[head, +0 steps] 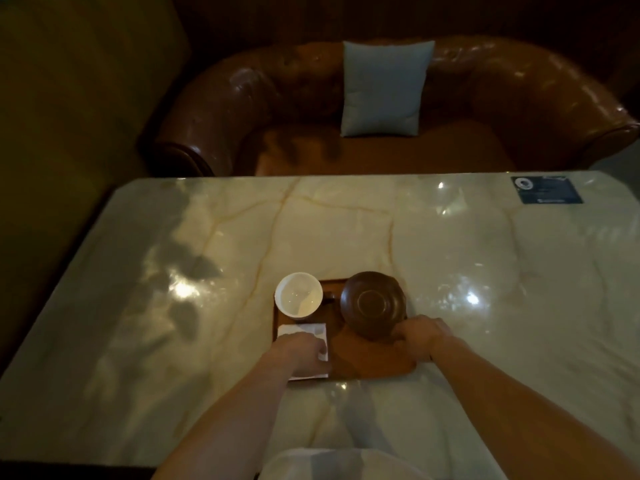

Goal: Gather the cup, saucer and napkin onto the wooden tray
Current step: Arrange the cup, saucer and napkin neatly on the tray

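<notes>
Cup (298, 299): upright, white inside, at the far-left corner of the wooden tray (367, 358). Its body overhangs the tray's left edge in this view; whether the base sits wholly on the wood, you cannot tell.

Napkin (304, 332): flat, white, directly nearer you than the cup, along the tray's left side. Near edge reaches the tray's front rim.

Your left hand (304, 348) lies on the napkin, fingers curled down against the paper. Pressing or pinching? Cannot tell; too dim.

Saucer (373, 303): dark brown, on the tray's far-right part, its far rim lapping past the tray's edge. Appears tilted slightly toward you.

Your right hand (420, 336) grips the saucer's near-right rim, fingers curled round it.

Judgement: all three items are about on the tray. Each hand is already on its own item, so no crossing is needed. The saucer lies forward-left of your right hand; draw it toward you to seat it flat.
</notes>
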Motion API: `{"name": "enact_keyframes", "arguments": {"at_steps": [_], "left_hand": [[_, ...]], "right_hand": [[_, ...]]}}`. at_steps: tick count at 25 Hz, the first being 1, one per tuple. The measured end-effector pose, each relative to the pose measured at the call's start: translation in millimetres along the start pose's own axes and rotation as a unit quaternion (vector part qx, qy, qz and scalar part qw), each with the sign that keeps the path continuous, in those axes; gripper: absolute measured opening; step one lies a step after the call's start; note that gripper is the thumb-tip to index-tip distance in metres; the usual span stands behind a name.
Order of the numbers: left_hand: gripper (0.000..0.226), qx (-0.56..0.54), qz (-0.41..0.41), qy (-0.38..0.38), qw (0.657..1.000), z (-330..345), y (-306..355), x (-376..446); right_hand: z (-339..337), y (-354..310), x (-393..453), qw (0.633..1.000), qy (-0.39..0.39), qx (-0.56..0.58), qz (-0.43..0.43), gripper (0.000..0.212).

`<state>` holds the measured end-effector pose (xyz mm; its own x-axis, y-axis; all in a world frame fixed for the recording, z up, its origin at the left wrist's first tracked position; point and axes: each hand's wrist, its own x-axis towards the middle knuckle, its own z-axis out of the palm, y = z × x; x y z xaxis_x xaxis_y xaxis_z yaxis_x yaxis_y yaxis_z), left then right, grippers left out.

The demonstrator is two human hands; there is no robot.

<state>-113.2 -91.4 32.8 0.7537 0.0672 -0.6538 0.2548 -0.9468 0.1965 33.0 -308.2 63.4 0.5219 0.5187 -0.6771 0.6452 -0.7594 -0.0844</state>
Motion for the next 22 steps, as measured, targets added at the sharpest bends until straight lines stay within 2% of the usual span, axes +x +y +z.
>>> {"name": "enact_keyframes", "arguments": {"at_steps": [4,10,12,16,22], "left_hand": [[0.053,0.053,0.0,0.068,0.996,-2.7,31.7,13.3],[0.073,0.016,-0.032,0.208,0.977,18.2,48.0,20.6],[0.08,-0.016,-0.06,0.228,0.972,28.0,52.2,22.0],[0.09,-0.078,-0.104,0.253,0.959,43.0,59.8,27.6],[0.097,-0.114,-0.108,0.268,0.951,56.3,51.3,40.6]], "right_hand": [[5.1,31.6,1.0,0.999,0.03,-0.006,-0.018,0.035],[32.6,49.7,4.9,0.989,0.145,0.024,-0.033,0.041],[40.5,52.3,9.9,0.984,0.17,0.034,-0.043,0.05],[54.1,52.3,23.9,0.983,0.174,0.045,-0.028,0.082],[68.9,58.7,50.8,0.982,0.174,0.075,0.004,0.109]]}}
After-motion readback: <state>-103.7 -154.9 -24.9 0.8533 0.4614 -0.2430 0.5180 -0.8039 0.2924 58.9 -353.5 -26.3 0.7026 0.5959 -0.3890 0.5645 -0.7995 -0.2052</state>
